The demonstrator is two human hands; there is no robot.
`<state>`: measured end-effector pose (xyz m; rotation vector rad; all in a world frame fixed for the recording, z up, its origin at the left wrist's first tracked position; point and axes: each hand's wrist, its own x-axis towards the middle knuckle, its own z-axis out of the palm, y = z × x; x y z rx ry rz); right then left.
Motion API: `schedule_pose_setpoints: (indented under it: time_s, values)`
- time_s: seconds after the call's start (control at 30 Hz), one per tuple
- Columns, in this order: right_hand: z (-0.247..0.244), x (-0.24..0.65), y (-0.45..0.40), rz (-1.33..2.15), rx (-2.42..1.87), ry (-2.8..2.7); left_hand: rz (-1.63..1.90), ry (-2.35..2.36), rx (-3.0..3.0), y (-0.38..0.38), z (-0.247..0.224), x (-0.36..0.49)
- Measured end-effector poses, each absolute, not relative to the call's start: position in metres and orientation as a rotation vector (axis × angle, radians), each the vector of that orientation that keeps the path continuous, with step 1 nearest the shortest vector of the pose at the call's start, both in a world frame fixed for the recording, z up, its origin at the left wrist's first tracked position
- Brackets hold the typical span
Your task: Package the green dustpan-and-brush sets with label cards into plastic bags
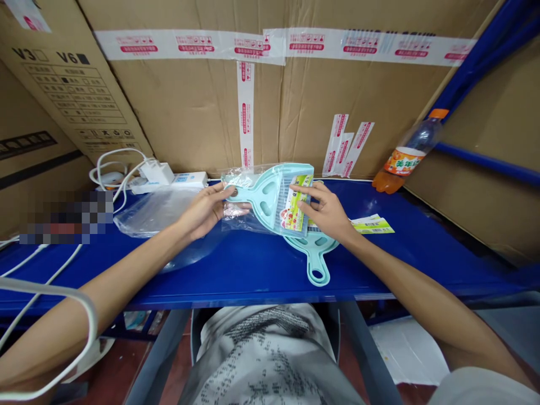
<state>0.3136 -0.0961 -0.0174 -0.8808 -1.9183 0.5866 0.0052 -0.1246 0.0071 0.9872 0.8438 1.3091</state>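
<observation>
A light-blue dustpan (264,199) with a grey-bristled brush in it is held just above the table, partly inside a clear plastic bag (240,219). My left hand (206,211) is closed round its handle end through the film. On the brush lies a green-and-yellow printed label card (294,203), whose right edge my right hand (327,211) grips with bent fingers. Below them, a second light-blue dustpan (316,256) rests on the table, handle toward me, partly covered by the first pan and my right hand.
More printed cards (373,224) lie right of my right hand. Clear plastic bags (145,214) lie at left, by a white power strip (189,180) with plugs and cables. An orange drink bottle (405,160) leans at the right. Cardboard boxes (202,101) back the blue table (253,275).
</observation>
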Motion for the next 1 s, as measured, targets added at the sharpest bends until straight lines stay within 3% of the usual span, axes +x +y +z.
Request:
schedule_pose_setpoints:
  time_s: [0.23,0.33,1.0]
  values:
    - [-0.017,0.314,-0.1,-0.098,-0.889,-2.027,1.336,0.891,0.87,-0.125,0.007,0.009]
    - [-0.013,0.313,-0.102,-0.235,-0.759,-2.152,1.341,0.895,0.851,-0.126,0.008,0.009]
    - [-0.015,0.302,-0.112,-0.18,-0.815,-2.11,1.351,0.913,0.811,-0.125,0.005,0.012]
